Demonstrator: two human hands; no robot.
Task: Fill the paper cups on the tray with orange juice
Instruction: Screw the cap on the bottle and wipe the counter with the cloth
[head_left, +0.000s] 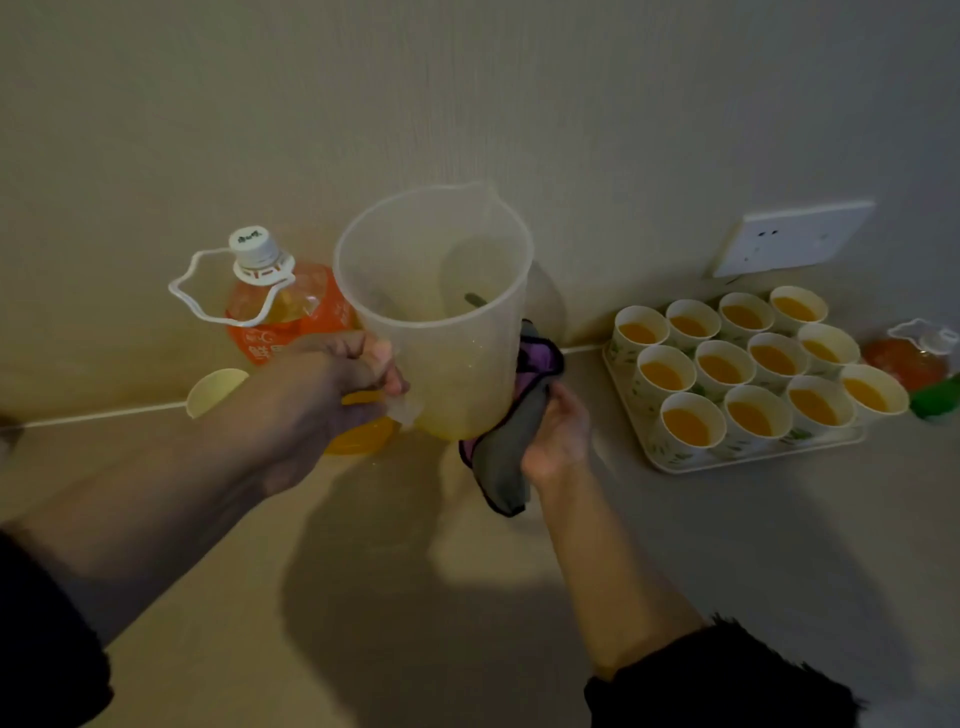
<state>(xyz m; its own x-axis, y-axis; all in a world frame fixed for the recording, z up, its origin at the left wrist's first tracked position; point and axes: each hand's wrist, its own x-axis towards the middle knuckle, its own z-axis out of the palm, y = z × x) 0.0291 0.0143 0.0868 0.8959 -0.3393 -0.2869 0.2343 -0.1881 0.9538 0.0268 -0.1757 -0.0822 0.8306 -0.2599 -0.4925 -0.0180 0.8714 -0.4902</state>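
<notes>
Over a beige counter (363, 597) against a plain wall (467, 104), left hand (332, 384) grips the jug (441, 291), right hand (558, 431) clutches a cloth (504, 467)

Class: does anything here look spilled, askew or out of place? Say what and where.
The cups on the tray stand upright and filled; no spill shows. One oddity: the right hand holds a cloth against the lower side of the pitcher, which the left hand grips by its handle, perhaps wiping drips.
</notes>
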